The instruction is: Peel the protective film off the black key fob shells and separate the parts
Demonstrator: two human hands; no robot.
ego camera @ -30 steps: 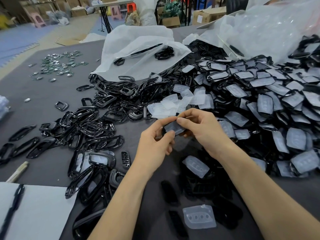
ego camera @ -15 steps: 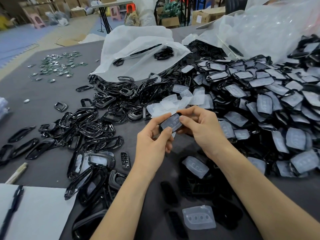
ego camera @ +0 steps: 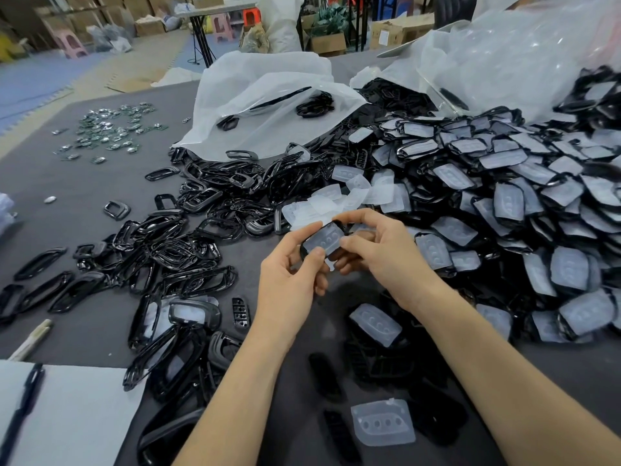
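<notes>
Turned since 0.5 s ago, shell [ego camera: 303, 246] now shows its film [ego camera: 324, 237] upward, left hand [ego camera: 289, 284] pinching its left end, right hand [ego camera: 383, 255] pinching the right end.

No legible text, brand or number anywhere; white labels on cardboard boxes [ego camera: 389, 31] too blurred.

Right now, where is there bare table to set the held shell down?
Widest bare table lies far left, between the silver parts and the black frames. A smaller strip sits at the near right, below the heap of filmed shells. The near middle is crowded with black parts and a loose film.
</notes>
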